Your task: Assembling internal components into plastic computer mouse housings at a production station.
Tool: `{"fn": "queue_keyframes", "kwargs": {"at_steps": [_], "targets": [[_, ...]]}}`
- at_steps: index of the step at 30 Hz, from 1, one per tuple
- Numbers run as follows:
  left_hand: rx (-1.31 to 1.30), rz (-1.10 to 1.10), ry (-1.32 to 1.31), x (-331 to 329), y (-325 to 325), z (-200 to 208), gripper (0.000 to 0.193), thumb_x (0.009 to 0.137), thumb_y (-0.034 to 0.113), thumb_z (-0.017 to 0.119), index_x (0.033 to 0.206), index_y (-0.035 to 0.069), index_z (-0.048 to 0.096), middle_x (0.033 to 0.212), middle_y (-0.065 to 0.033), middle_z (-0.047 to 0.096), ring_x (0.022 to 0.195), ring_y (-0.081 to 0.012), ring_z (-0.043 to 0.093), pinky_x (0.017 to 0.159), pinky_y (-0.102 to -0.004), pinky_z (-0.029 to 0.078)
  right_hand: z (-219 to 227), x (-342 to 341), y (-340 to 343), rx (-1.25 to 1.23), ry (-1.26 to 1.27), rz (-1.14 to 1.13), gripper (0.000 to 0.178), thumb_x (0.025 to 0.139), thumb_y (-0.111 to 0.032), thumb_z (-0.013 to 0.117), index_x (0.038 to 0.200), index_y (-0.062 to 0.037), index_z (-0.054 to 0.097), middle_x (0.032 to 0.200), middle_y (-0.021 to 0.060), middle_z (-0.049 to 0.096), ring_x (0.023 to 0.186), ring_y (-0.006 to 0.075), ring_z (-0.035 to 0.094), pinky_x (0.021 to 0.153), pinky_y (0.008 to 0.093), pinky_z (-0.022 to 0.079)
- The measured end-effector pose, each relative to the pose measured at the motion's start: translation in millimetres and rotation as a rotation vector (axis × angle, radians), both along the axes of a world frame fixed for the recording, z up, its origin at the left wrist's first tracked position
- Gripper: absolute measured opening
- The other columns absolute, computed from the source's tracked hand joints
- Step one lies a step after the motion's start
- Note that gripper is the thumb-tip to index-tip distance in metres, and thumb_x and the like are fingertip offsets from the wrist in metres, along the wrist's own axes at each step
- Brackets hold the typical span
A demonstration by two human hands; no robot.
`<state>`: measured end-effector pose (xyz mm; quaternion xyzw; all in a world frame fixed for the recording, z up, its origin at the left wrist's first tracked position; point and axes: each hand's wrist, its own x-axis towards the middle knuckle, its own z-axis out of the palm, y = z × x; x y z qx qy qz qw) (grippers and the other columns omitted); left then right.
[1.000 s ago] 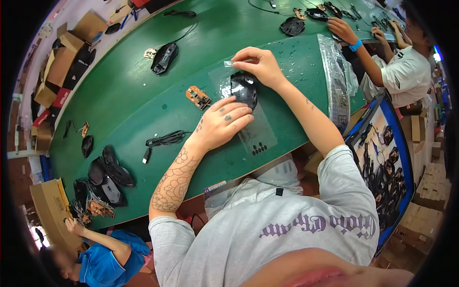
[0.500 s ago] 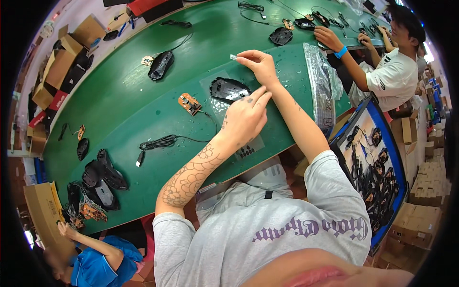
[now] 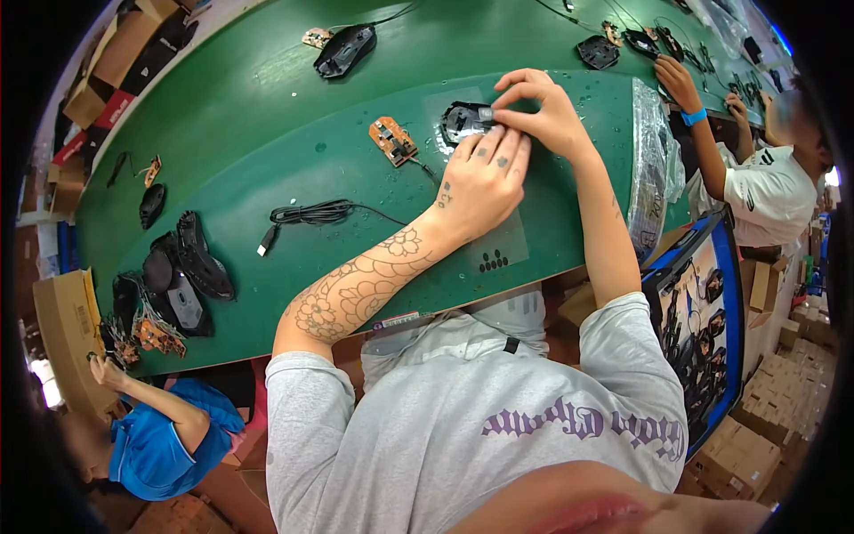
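Observation:
A black computer mouse shell lies hollow side up on a clear plastic sheet. My left hand has its fingers pressed together at the shell's near edge, gripping it; the thumb is hidden. Between thumb and index finger, my right hand pinches a small clear plastic piece at the shell's right side, over its inside. Left of the shell is an orange circuit board. Its black cable runs under my left wrist and lies coiled, the silver USB plug toward the left.
Another mouse shell sits farther back. Several shells and boards are piled at the left. A clear plastic bag lies at the table's right side, by a blue-edged bin of mouse parts. Co-workers sit left and right.
My right hand has lowered the small clear piece from above the shell to its right side. My left hand has moved onto the shell's near edge. The view has shifted.

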<state>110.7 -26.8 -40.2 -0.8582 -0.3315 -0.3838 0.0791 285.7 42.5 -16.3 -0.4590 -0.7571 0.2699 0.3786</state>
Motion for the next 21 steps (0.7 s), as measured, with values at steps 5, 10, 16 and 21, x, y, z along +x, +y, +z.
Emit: {"fn": "queue_keyframes", "kwargs": {"at_steps": [5, 10, 16, 21], "targets": [[0.179, -0.118, -0.266, -35, 20, 49, 0.029, 0.071, 0.008, 0.066, 0.099, 0.015, 0.069, 0.096, 0.0025, 0.068, 0.086, -0.0168, 0.061, 0.079, -0.0314, 0.047, -4, -6, -7, -0.037, -0.168, 0.062, 0.007, 0.075, -0.011, 0.077, 0.081, -0.0070, 0.075, 0.113, 0.0036, 0.062, 0.117, 0.0199, 0.050, 0.100, 0.0312, 0.041], [0.381, -0.119, -0.732, -161, 25, 135, 0.032, 0.079, -0.002, 0.061, 0.108, 0.007, 0.070, 0.106, -0.0103, 0.071, 0.090, -0.0198, 0.067, 0.079, -0.0295, 0.053, -2, -14, -13, -0.043, -0.224, 0.007, 0.007, 0.076, -0.012, 0.077, 0.081, -0.0073, 0.075, 0.114, 0.0028, 0.062, 0.119, 0.0208, 0.048, 0.100, 0.0321, 0.041], [0.323, -0.279, -0.860, -283, -79, 144, 0.029, 0.081, 0.001, 0.060, 0.109, 0.006, 0.068, 0.108, -0.0105, 0.070, 0.092, -0.0195, 0.066, 0.080, -0.0293, 0.053, -5, -19, -15, 0.048, -0.278, 0.014, 0.010, 0.078, -0.015, 0.078, 0.085, -0.0078, 0.077, 0.116, 0.0026, 0.063, 0.119, 0.0208, 0.049, 0.101, 0.0324, 0.041], [0.228, -0.387, -0.927, -243, -128, 170, 0.028, 0.083, 0.003, 0.060, 0.110, 0.005, 0.066, 0.110, -0.0107, 0.068, 0.094, -0.0191, 0.065, 0.082, -0.0291, 0.052, 1, -7, -4, 0.189, -0.189, 0.045, 0.013, 0.080, -0.017, 0.078, 0.088, -0.0068, 0.077, 0.111, 0.0032, 0.065, 0.106, 0.0188, 0.056, 0.094, 0.0304, 0.045]]}}
